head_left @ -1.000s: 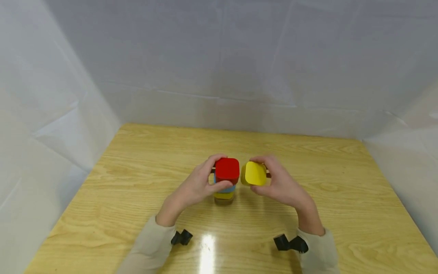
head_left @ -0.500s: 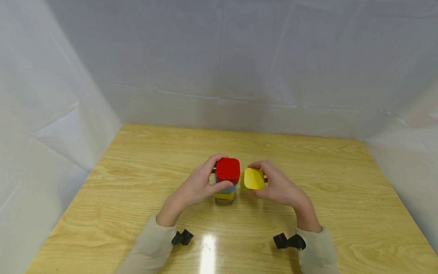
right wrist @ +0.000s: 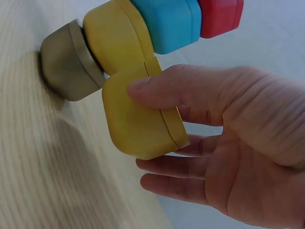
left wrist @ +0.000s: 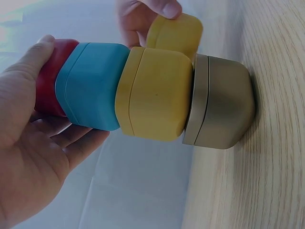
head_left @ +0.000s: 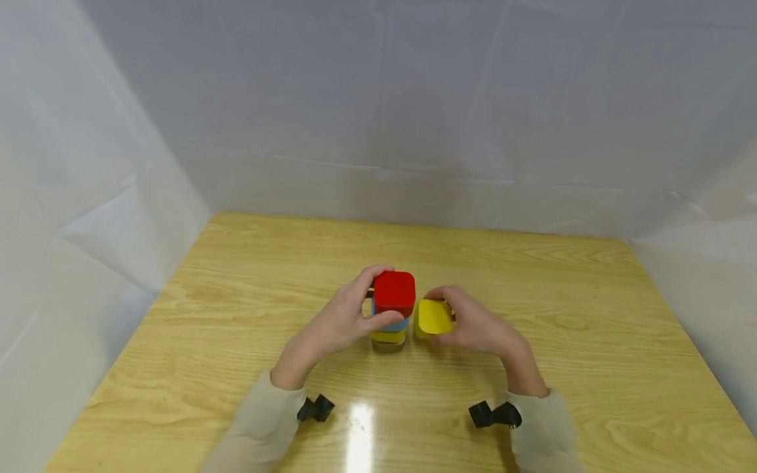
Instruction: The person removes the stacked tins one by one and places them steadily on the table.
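Observation:
A stack of rounded cube cups stands on the wooden table [head_left: 236, 309]: a grey cup [left wrist: 221, 107] at the bottom, then a yellow cup [left wrist: 155, 98], a blue cup [left wrist: 90, 86] and a red cup [head_left: 393, 292] on top. My left hand [head_left: 345, 318] grips the top of the stack, thumb on the front and fingers behind the red cup. My right hand [head_left: 473, 325] holds a loose yellow cup [head_left: 434, 318] just right of the stack, low by the table, thumb [right wrist: 181, 86] across its side. In the right wrist view this loose yellow cup [right wrist: 138, 117] touches the stack's yellow cup [right wrist: 116, 40].
White sheeting walls [head_left: 378, 112] close in the table at the back and both sides. Black wrist-camera mounts [head_left: 316, 408] sit by both sleeves near the front edge.
My right hand has lowered the loose yellow cup and brought it left against the stack. The left hand and the stack have stayed put.

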